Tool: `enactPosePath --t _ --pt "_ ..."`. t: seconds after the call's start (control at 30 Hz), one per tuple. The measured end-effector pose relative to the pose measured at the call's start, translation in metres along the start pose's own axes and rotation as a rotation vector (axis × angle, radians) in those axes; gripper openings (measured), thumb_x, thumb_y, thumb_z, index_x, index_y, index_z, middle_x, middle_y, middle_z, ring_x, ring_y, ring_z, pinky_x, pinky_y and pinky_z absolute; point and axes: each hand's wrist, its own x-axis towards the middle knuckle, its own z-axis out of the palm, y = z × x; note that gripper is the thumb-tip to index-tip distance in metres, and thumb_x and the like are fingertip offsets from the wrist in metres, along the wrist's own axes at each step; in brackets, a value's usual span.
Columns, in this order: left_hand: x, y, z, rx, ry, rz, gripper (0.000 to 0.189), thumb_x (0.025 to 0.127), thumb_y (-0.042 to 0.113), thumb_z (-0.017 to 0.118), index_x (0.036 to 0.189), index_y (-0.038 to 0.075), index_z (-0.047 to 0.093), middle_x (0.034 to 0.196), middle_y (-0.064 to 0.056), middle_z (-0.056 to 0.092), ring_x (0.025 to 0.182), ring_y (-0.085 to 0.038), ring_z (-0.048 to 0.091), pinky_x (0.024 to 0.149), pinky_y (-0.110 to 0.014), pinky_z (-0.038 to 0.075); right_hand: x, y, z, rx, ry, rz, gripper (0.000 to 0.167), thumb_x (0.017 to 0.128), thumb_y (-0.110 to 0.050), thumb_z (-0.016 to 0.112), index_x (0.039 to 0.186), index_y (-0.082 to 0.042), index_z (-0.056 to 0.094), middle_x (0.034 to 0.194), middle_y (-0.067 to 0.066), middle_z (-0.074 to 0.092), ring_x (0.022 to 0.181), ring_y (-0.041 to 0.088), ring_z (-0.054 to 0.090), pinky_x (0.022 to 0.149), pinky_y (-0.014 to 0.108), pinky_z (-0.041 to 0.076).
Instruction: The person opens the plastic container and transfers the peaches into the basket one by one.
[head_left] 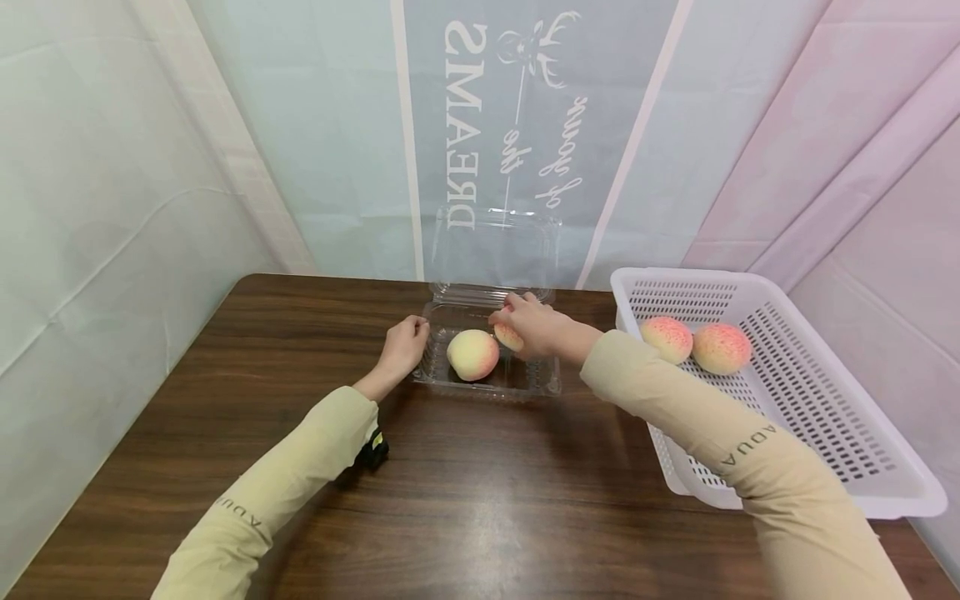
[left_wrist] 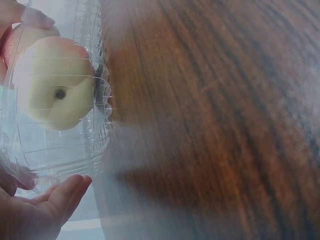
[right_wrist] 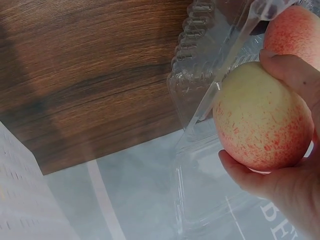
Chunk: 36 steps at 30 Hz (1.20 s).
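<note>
A clear plastic clamshell box [head_left: 540,379] lies on the wooden table with its lid [head_left: 495,250] standing up at the back. My left hand [head_left: 402,346] grips the box's left edge, thumb outside the wall in the left wrist view. Inside the box sits a pale yellow peach [head_left: 472,354] with a pink blush. Beside it, on the right, my right hand [head_left: 531,323] holds a second peach [right_wrist: 265,117], speckled red, with thumb and fingers around it at the box's opening. From the head view, most of this held peach is hidden behind the hand.
On the right stands a white perforated basket [head_left: 693,279] holding two speckled peaches, a left one [head_left: 667,337] and a right one [head_left: 722,348]. My right forearm crosses over the basket's near side. A printed curtain [head_left: 337,167] hangs behind the table [head_left: 450,500].
</note>
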Motion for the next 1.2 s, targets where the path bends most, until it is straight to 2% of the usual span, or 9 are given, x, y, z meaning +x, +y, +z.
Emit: enactPosePath --t 0.37,1.2 --pt "-0.001 0.000 -0.001 -0.002 -0.004 0.000 0.035 0.099 0.015 0.036 0.122 -0.006 0.050 0.076 -0.010 0.053 0.055 -0.013 0.041 0.055 -0.026 0.036 -0.004 0.000 -0.004 0.005 0.016 -0.036 0.063 0.061 -0.005 0.080 0.119 -0.015 0.057 0.112 0.012 0.046 0.104 0.035 0.043 0.072 0.051 0.046" --pt "-0.001 0.001 -0.001 0.004 0.012 0.006 0.033 0.098 0.015 0.036 0.118 -0.006 0.053 0.083 -0.012 0.056 0.063 -0.016 0.045 0.060 -0.027 0.039 -0.015 -0.001 -0.016 -0.135 0.075 -0.149 0.066 0.060 -0.001 0.081 0.120 -0.017 0.057 0.117 0.010 0.046 0.107 0.034 0.041 0.074 0.050 0.045"
